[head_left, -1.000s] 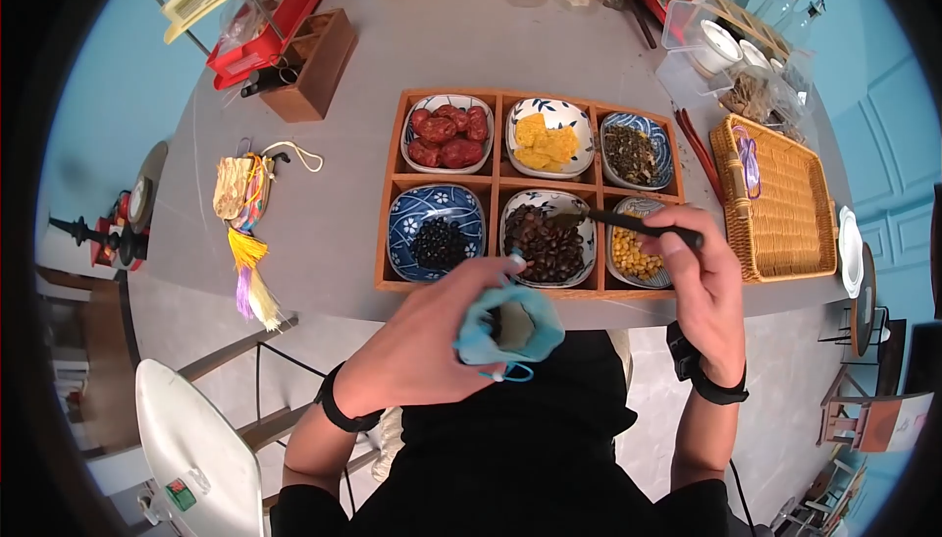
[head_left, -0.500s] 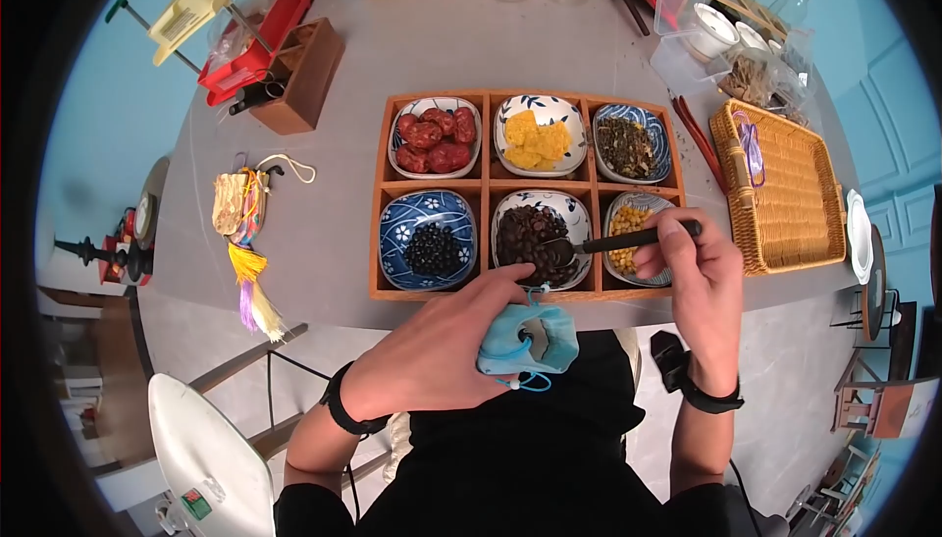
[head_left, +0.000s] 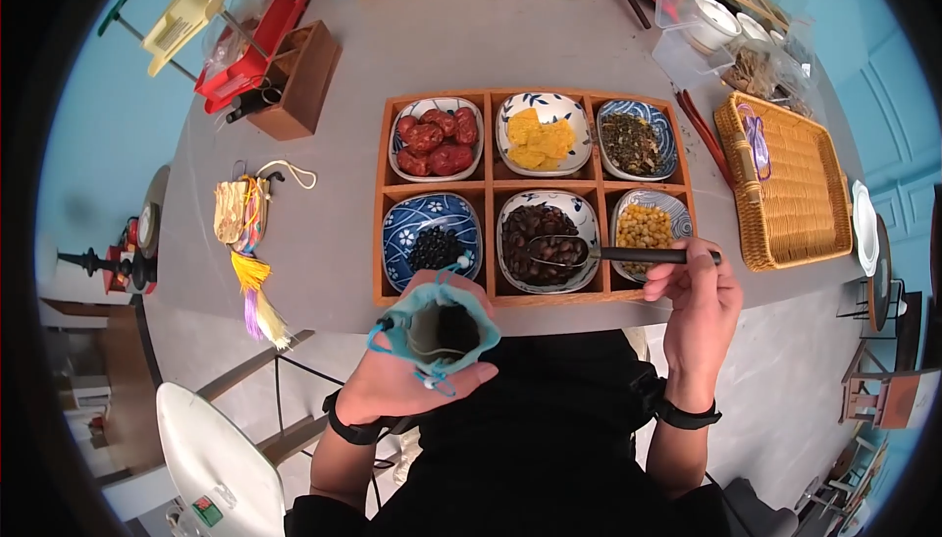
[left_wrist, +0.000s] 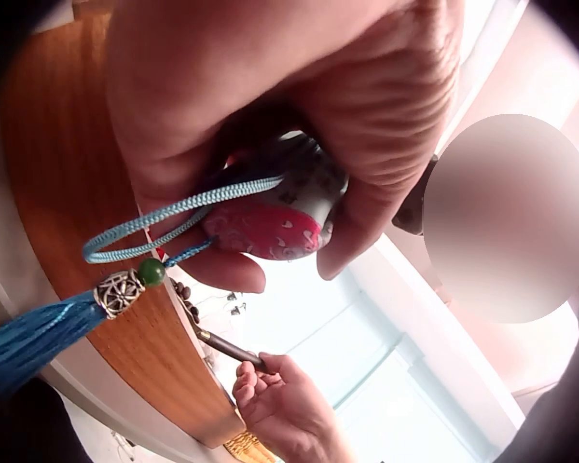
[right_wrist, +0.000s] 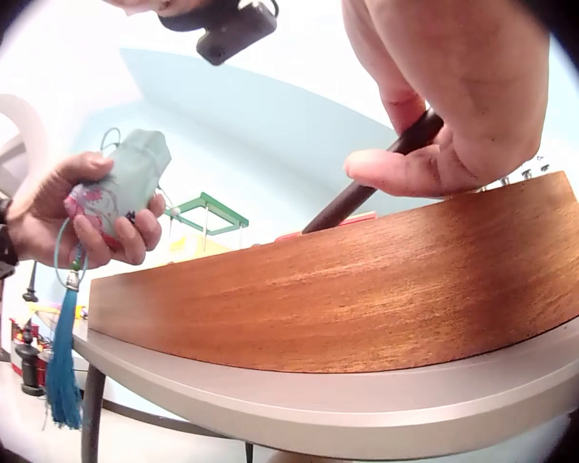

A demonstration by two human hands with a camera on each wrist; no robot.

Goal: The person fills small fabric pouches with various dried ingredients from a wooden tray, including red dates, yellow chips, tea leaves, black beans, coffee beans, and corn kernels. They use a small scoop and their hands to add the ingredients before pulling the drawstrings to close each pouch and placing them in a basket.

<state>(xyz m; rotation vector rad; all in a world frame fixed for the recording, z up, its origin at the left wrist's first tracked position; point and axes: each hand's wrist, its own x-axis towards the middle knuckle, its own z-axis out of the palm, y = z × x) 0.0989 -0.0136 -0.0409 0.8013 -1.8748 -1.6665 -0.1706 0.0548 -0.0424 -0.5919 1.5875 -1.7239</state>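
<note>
A light blue drawstring pouch (head_left: 442, 336), its mouth spread and facing up, is gripped by my left hand (head_left: 407, 380) at the front edge of the wooden tray (head_left: 579, 296). In the left wrist view the pouch (left_wrist: 280, 207) shows a pink patch, and a blue tassel (left_wrist: 48, 333) hangs from it. My right hand (head_left: 699, 306) pinches the black handle of a spoon (head_left: 648, 255). The spoon's bowl lies over dark brown beans (head_left: 535, 228) in the front middle dish. Yellow kernels (head_left: 643, 228) sit beneath the handle's side.
Other tray dishes hold red dates (head_left: 437, 139), yellow pieces (head_left: 540, 139), dried leaves (head_left: 633, 142) and black beans (head_left: 434, 245). A wicker basket (head_left: 795, 193) stands to the right. A tasselled pouch (head_left: 240, 213) lies left; a wooden box (head_left: 304, 95) stands behind it.
My left hand has moved left with the pouch, away from the brown beans, and the pouch mouth faces up more. The spoon has become more level, with my right hand slightly lower.
</note>
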